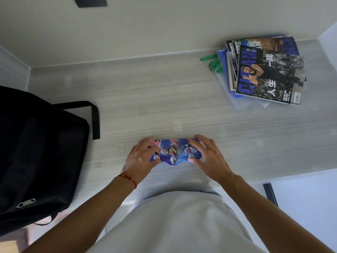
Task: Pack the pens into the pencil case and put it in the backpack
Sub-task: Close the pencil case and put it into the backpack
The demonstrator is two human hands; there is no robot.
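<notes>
While it lies near the surface's (164,99) front edge, the blue printed pencil case (173,152) is gripped at its ends by the left hand (140,159) and right hand (207,157).

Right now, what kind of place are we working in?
Probably a study desk at home or in a dorm, set in a walled alcove: a pale wood-grain desk, a stack of basketball magazines, a black backpack and a printed pencil case under both hands.
</notes>
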